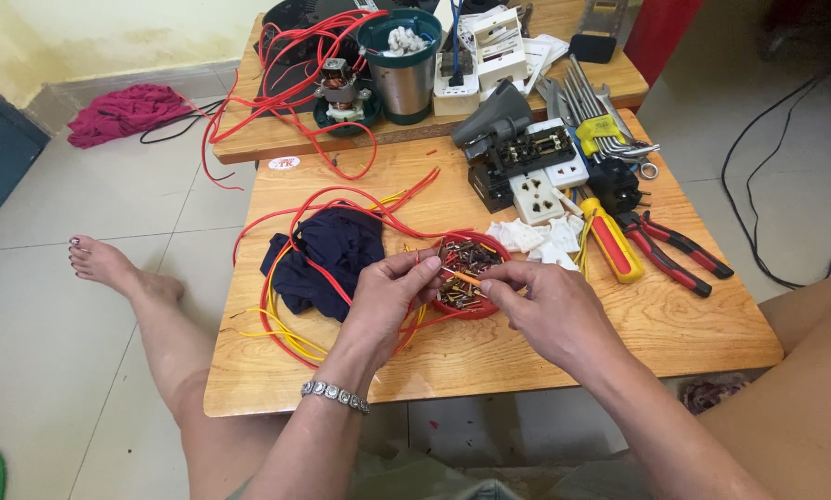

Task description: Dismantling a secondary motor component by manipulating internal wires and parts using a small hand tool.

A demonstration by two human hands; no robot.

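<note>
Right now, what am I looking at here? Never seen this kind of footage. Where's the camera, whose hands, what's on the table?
There is one picture, from a camera worn on a person's head, looking down at their own bare hands; no robot is involved. The left hand, with a metal bracelet on the wrist, and the right hand pinch a short orange wire piece between them, over a red bowl of small metal parts. On the low wooden table lie red and yellow wires, a dark blue cloth, white sockets, a yellow-handled screwdriver, red-handled pliers and a set of hex keys. A second table behind holds a small motor.
</note>
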